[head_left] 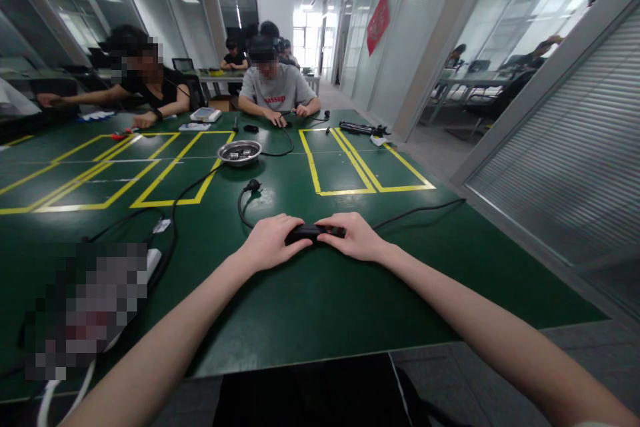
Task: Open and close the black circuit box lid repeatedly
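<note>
Both of my hands meet over the green table (280,307) on one black elongated housing (309,233). The fingers and thumb of my left hand (277,238) are closed round its left end. My right hand (355,235) grips its right part, where a darker open-looking section shows between thumb and fingers; its details are too small to tell. Beyond my left hand lies a black power plug (253,185), its cord (241,210) curving down behind that hand. Another black cable (420,207) runs from behind my right hand towards the right table edge.
A metal bowl (240,153) holding small metal parts stands ahead. Yellow tape outlines (345,192) mark the table. A black tool-like object (364,128) lies far right. A blurred-out object (90,313) with cables is at near left. Two people (275,87) (155,90) work across the table.
</note>
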The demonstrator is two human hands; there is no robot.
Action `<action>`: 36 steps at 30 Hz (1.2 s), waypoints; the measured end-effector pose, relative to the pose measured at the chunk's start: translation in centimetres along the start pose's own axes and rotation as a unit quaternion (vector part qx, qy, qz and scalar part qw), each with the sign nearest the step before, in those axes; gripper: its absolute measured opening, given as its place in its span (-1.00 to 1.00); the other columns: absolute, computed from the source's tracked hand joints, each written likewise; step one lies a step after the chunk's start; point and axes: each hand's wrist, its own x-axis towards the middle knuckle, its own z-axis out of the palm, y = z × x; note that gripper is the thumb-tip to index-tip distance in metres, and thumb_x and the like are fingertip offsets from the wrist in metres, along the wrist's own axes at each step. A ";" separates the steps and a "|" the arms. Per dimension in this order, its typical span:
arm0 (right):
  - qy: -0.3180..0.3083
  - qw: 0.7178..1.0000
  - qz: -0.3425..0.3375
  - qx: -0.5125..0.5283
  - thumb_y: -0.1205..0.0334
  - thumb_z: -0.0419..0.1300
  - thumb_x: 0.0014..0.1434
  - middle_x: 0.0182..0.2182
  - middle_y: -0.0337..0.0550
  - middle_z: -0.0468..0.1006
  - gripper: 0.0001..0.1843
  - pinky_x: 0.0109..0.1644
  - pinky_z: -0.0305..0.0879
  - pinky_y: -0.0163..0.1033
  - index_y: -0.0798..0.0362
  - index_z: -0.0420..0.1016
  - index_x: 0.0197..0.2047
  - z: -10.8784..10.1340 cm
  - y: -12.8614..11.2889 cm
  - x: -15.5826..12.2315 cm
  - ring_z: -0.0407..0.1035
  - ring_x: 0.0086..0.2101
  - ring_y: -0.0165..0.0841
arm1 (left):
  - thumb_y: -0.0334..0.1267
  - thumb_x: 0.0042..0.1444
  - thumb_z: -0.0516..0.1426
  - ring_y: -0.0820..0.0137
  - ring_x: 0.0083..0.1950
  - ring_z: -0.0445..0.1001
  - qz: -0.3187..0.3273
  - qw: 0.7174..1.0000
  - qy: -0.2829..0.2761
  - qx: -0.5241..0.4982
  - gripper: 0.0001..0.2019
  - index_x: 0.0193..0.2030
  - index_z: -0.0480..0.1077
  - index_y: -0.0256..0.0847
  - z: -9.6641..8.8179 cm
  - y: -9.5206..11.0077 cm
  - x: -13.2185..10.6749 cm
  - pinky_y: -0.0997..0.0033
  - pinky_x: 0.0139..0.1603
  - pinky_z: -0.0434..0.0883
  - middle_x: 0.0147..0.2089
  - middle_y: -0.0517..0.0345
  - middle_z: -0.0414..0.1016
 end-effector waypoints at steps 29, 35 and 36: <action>0.254 0.938 0.233 -0.020 -0.03 0.07 0.33 0.15 0.10 0.55 -0.43 0.23 0.33 0.10 0.07 0.44 0.29 -3.6 9.2 -0.2 0.43 0.12 -0.03 | -0.21 0.33 0.15 0.17 0.45 0.28 0.068 0.997 -0.007 -0.025 -0.57 0.30 0.39 -0.18 1.1 -1.4 -0.3 -0.02 0.46 0.22 0.36 -0.08 0.42; 0.349 0.865 0.350 -0.085 0.00 0.02 0.32 0.14 0.13 0.56 -0.39 0.23 0.34 0.03 0.16 0.42 0.29 -6.9 13.8 -2.4 0.42 0.12 -0.07 | -0.21 0.34 0.14 0.21 0.33 0.43 0.052 0.998 -0.018 -0.044 -0.69 0.16 0.51 -0.17 1.3 -1.2 -0.2 0.07 0.37 0.34 0.25 -0.03 0.54; 0.346 0.858 0.367 -0.095 0.00 0.03 0.31 0.13 0.14 0.56 -0.39 0.21 0.35 0.04 0.16 0.42 0.30 -7.1 14.3 -2.7 0.44 0.10 -0.06 | -0.21 0.34 0.14 0.21 0.33 0.43 0.049 0.998 -0.020 -0.046 -0.70 0.15 0.52 -0.17 1.3 -1.2 -0.2 0.07 0.37 0.35 0.25 -0.03 0.54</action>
